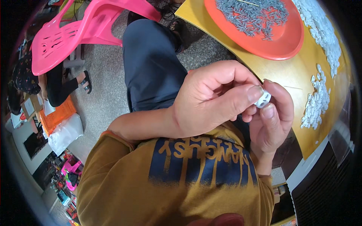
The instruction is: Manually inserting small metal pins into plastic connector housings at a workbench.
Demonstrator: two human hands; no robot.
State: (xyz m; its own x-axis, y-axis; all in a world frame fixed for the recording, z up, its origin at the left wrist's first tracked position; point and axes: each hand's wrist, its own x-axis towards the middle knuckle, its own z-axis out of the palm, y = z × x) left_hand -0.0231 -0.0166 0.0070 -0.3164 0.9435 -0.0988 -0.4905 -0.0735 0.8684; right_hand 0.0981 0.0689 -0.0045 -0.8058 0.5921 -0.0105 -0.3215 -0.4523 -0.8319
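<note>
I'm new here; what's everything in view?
Small rounded plastic piece: one, white, at both hands' fingertips
Small slender metallic bits: many, grey, in tray
Round shallow plastic tray: one, orange-red, on table
Loose small plastic pieces: many, white, heaped on table
Flat table: one, yellow, upper right
Slotted plastic chair: one, pink, upper left
Crumpled plastic bag: one, white, left
Another person: one, dark-clothed, left edge
Background jumble: uncountable, mixed, lower left
Left hand: one, bare, centre
Right hand: one, bare, right of centre

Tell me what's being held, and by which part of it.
A small white piece with dark spots: the left hand's grip is at its left side, the right hand's grip at its right and lower edges.
</note>
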